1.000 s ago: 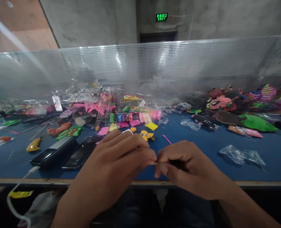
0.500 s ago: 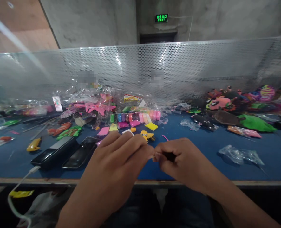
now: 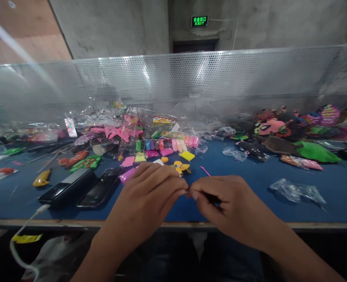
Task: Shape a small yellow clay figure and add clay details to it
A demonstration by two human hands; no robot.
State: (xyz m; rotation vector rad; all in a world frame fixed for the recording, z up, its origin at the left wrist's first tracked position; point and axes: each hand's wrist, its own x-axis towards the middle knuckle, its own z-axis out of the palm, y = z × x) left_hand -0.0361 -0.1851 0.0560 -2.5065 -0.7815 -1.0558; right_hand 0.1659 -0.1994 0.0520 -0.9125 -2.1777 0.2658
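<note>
Fingertips of the left hand (image 3: 147, 192) and right hand (image 3: 235, 200) are being held together; a tiny bit (image 3: 186, 192) is showing between, mostly hidden, so can't tell which hand is pinching. If it's being gripped too loosely, it could end up lost near the yellow figure (image 3: 180, 167) just beyond.

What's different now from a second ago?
The left hand and right hand have their fingertips a little farther from the person and slightly left. More of the purple packet peeks out beside the left hand. The phone and yellow packet stayed put.
</note>
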